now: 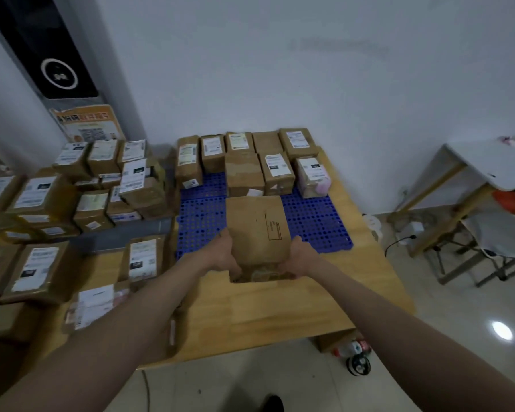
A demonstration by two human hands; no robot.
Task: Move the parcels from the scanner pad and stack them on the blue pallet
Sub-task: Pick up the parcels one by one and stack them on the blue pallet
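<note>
A plain brown cardboard box (256,230) is gripped at its near corners by the left hand (225,252) and right hand (301,257), fingers curled around it, over the near edge of the perforated blue plastic pallet (315,221). Roughly ten taped, labelled parcels (244,157) already line its far side. By my reckoning the job is under half done, as many boxes (81,185) still crowd the left of the wooden table (280,307).

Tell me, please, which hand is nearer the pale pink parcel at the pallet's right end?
Right. The right hand grips the held brown cardboard box's right side, below the pink parcel; the left hand grips the opposite side, farther away.
</note>
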